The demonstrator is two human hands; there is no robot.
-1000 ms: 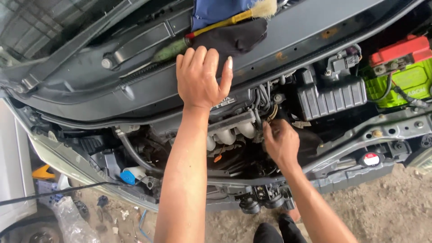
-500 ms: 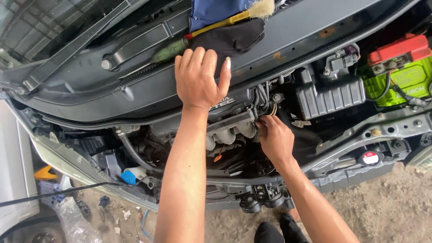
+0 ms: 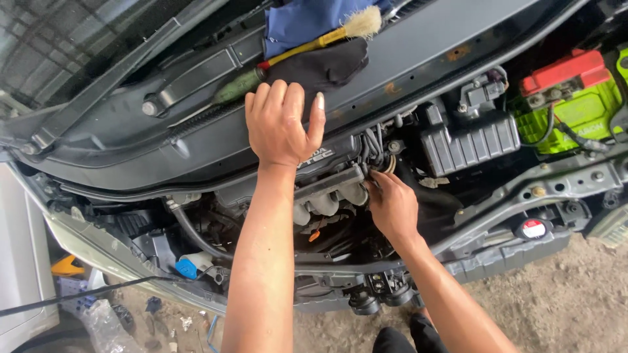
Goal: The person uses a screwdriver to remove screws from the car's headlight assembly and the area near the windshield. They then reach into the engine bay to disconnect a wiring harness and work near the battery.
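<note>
My left hand [image 3: 281, 124] lies flat, fingers spread, on the dark engine cover [image 3: 330, 157] just below the grey cowl panel [image 3: 405, 59]; it holds nothing. My right hand [image 3: 392, 204] reaches down into the engine bay. Its curled fingers are at the right end of the silver intake manifold [image 3: 327, 189], next to a bundle of black cables [image 3: 376, 140]. The fingertips are tucked behind the manifold, so whether they grip anything is hidden.
A yellow-handled brush [image 3: 327, 36], a blue cloth [image 3: 307, 16] and a black cloth [image 3: 327, 65] lie on the cowl. At right are a black box [image 3: 468, 140] and a green battery with a red cover [image 3: 569, 98]. A blue cap [image 3: 185, 268] sits low left.
My right hand has moved up and to the left, closer to the end of the manifold. My left hand has stayed flat in the same place.
</note>
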